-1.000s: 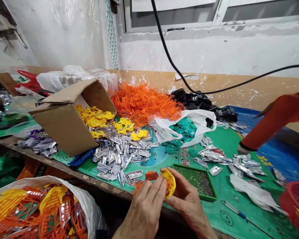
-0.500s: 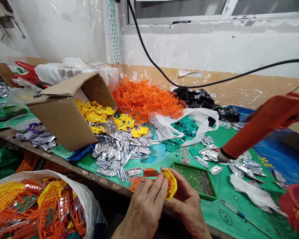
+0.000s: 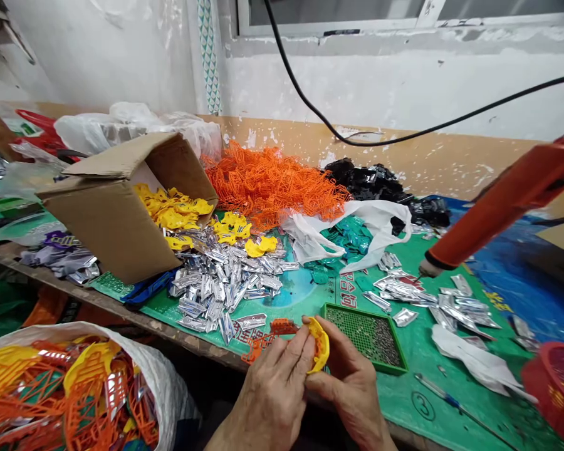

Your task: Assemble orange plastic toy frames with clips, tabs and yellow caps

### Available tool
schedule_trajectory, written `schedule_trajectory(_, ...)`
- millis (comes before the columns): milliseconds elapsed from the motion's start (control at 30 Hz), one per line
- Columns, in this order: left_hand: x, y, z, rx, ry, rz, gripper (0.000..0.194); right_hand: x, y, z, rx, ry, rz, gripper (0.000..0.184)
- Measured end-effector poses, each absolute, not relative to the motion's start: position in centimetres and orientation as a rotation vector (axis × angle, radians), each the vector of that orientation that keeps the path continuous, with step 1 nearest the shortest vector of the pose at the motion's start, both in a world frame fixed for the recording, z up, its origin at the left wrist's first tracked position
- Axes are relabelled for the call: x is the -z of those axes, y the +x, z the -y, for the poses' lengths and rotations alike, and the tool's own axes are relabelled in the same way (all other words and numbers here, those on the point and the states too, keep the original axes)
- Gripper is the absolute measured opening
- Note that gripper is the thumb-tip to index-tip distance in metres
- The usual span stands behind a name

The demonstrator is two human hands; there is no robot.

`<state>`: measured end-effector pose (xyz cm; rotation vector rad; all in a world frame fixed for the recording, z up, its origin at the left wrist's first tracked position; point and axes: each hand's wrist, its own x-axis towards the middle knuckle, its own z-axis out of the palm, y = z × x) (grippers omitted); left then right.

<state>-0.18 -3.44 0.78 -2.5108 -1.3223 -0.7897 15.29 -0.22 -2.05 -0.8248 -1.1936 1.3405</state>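
Note:
My left hand (image 3: pixel 275 391) and my right hand (image 3: pixel 345 382) hold a curved yellow plastic piece (image 3: pixel 319 346) between them at the mat's near edge, with orange plastic showing inside its curve. Just left of my fingers lie small orange plastic parts (image 3: pixel 284 326) on the green mat (image 3: pixel 352 401). A green mesh tray (image 3: pixel 364 335) holding small dark screws sits beyond my right hand. Above the tray, apart from both hands, hangs an orange power tool (image 3: pixel 498 207) with a thin tip.
A tipped cardboard box (image 3: pixel 108 228) spills yellow parts onto silver pieces (image 3: pixel 220 282). Behind lies an orange lattice heap (image 3: pixel 267 185). A white sack (image 3: pixel 162 388) of parts sits lower left, and a red basket (image 3: pixel 557 382) stands lower right. A black cable (image 3: pixel 357 141) crosses above.
The yellow piece has turned in my hands and now shows more edge-on. The orange tool has shifted left and up, and the whole view has tilted slightly.

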Motion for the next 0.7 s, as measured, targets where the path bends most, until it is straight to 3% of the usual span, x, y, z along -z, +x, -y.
schedule_trajectory(433,-2.2,-0.8,3.0,1.073,-2.486,1.179,0.035,0.2,16.1,0.3,-0.918,-0.899,1.628,0.057)
schedule_trajectory(600,-3.4,-0.8,3.0,1.506,-2.686,1.205,0.023,-0.8,17.1,-0.8,-1.219,-0.924,1.635,0.037)
schedule_trajectory(700,-4.7,-1.4,3.3,1.639,-2.979,1.573,0.022,-1.3,16.5,-1.0,-1.458,-0.938,1.385,0.033)
